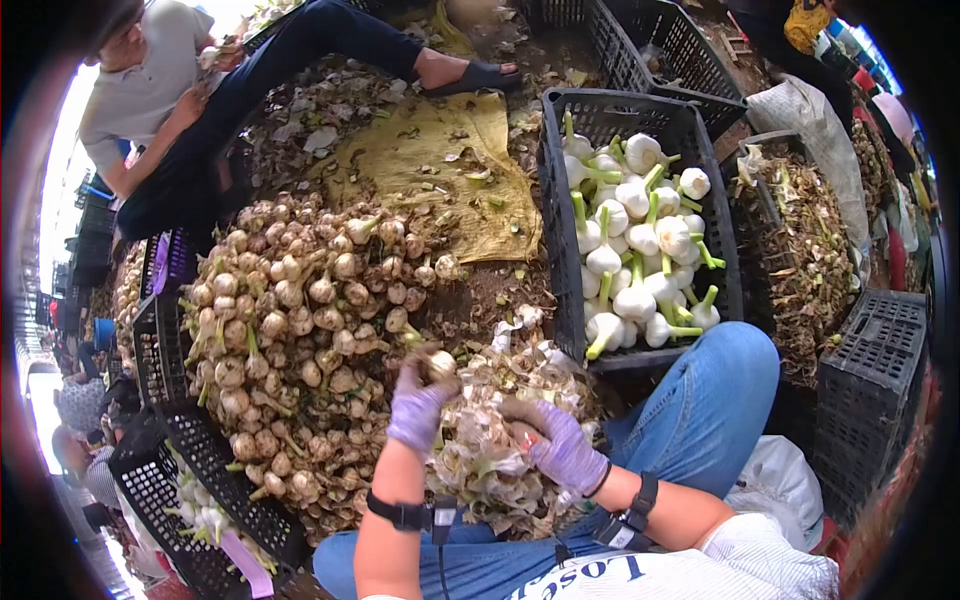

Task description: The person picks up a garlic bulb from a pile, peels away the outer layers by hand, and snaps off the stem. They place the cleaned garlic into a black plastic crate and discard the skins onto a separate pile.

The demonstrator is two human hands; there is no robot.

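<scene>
My left hand (416, 405), in a purple glove with brown, soiled fingertips, is closed around a garlic bulb (441, 365). It is at the right edge of a big heap of unpeeled garlic (310, 300) with dirty skins and stems. My right hand (563, 447), also gloved in purple, is curled over a mound of loose garlic skins (490, 420). Something reddish shows by its fingers, but what they grip I cannot make out. Beyond my raised knee, a black crate (553, 230) holds many clean white garlic bulbs (640, 235) with trimmed green stems.
A yellow woven sack (440, 170) lies ahead, strewn with scraps. Another person (150, 90) sits at upper left, handling garlic. To the right are a crate of husks and stems (805, 250) and an upturned black crate (870, 370). Another crate (215, 490) stands at lower left.
</scene>
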